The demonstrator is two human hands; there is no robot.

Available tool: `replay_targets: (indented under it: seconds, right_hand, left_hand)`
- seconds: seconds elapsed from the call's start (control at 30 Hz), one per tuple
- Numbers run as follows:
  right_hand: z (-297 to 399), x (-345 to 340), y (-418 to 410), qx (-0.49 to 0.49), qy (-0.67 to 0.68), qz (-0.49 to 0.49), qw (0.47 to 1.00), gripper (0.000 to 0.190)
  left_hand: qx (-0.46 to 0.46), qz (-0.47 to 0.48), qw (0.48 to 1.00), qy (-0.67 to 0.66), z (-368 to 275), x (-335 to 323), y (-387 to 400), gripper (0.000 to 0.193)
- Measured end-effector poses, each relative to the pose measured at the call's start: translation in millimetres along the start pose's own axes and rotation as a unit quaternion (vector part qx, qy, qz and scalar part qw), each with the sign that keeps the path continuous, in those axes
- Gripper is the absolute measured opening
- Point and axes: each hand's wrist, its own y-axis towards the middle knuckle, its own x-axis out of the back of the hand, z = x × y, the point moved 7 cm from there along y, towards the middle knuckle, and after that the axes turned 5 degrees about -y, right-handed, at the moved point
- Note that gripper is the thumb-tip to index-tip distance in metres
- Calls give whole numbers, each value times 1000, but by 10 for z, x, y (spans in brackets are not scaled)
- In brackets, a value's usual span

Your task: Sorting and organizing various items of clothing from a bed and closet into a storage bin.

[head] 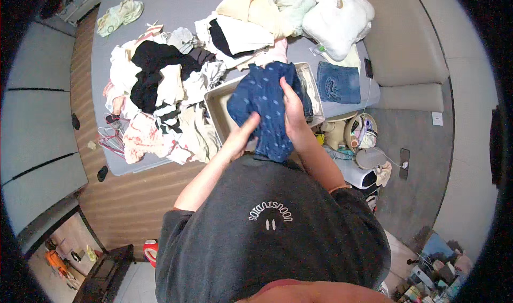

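A dark blue patterned garment (pixel 266 102) is held up close to my body, above a light storage box (pixel 218 116). My left hand (pixel 245 133) grips its lower left side, thumb on top. My right hand (pixel 293 108) clasps its right edge, with fingers partly hidden behind the cloth. Inside the box, more folded clothing (pixel 306 86) shows along the right side. The garment covers the middle of the box.
A loose heap of clothes (pixel 160 66) spreads over the bed (pixel 236 76) to the left. Folded denim (pixel 339 82) lies right of the box, near a phone (pixel 368 68) on a cable. White bedding (pixel 336 18) is piled at the back. A round basket (pixel 360 131) stands at right.
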Motion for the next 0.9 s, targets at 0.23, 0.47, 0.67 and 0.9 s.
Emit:
replay_targets:
  seconds: [0.23,0.47,0.67,0.9]
  right_hand:
    - [-54,-340,-591,157,-485,167,844,130]
    - [48,-531,-790,248,-643,165,705,80]
    - [720,218,-648,191,-470,-66,859,45]
    - [871,363,-719,110,-185,-78,973,35]
  left_hand:
    - [-170,12,963,-208,-726,22,40,44]
    - [-132,-46,981,-137,-739,95,-73,42]
    - [-8,-37,977,-211,-514,695,-269,39]
    - [-148,13,917,370,-343,511,-525,112]
